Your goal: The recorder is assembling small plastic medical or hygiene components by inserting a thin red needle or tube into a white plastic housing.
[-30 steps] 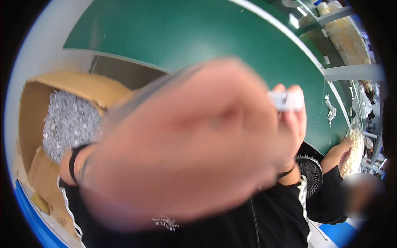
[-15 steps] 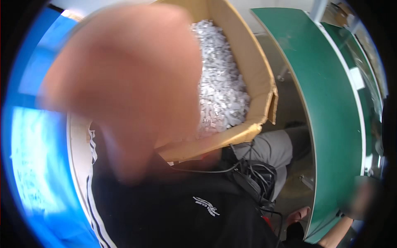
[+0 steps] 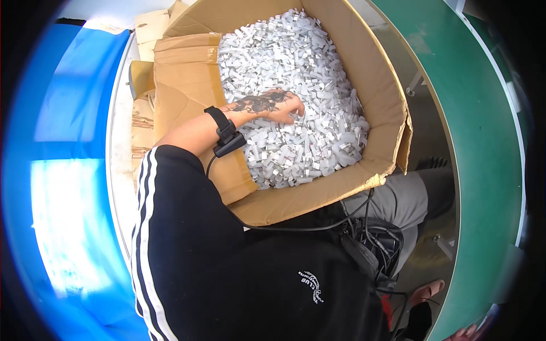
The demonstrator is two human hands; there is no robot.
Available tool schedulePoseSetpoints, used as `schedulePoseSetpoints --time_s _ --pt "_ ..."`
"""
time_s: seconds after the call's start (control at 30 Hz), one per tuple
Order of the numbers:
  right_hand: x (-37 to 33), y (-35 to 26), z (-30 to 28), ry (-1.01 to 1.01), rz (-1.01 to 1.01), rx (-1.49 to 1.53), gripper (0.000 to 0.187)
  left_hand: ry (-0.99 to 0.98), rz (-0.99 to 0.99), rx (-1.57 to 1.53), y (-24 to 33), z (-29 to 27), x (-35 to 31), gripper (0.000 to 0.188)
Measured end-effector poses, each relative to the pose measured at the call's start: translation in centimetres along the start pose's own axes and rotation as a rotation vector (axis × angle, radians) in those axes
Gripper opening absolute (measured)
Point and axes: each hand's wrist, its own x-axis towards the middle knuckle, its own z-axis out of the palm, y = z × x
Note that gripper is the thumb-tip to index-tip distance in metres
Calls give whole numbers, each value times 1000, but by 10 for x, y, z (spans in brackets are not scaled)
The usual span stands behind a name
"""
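My left hand [image 3: 282, 107] reaches into a large open cardboard box [image 3: 375, 102]. It rests on a heap of small white and translucent plastic pieces [image 3: 318, 145]. Its fingers curl downward and draw together over the heap, with a whitish piece at the thumb and forefinger. A black strap with a small black device [image 3: 229, 143] sits on that wrist. At the lower right rim of the picture, only part of my right hand [image 3: 465, 333] shows beside the green table, and its grip cannot be made out.
A folded cardboard flap [image 3: 185, 85] covers the box's left side. A long green tabletop [image 3: 478, 113] curves along the right. Blue sheeting [image 3: 68, 148] hangs at the left. A black cable [image 3: 296, 228] runs from my wrist to a black pouch [image 3: 381, 244] at my waist.
The blurred arm that covered the view has dropped, and my left hand now lies in the heap of pieces. My right hand has moved down toward the picture's lower rim.
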Motion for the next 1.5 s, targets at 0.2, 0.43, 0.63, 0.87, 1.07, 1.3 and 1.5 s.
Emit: schedulePoseSetpoints --time_s 0.2,0.43,0.63,0.87,1.07,1.3,1.5 --pt "-14 -15 34 100 293 713 32 -15 -15 29 1 10 1 22" --pt "-21 -9 42 -11 204 809 28 10 -13 -687 22 -31 3 17" --pt "-5 -71 92 -398 -110 691 35 -189 628 -1348 154 -95 -45 17" --pt "31 -120 114 -401 -655 659 38 -723 630 -1441 272 -105 -39 41" --pt "11 -80 103 -183 -595 672 35 -674 618 -1214 304 -111 -31 23" --pt "0 -66 97 -129 -438 546 37 463 1348 -380 306 -87 -23 15" --pt "-4 -56 97 -162 -476 541 34 415 1243 -132 313 -89 -35 17"
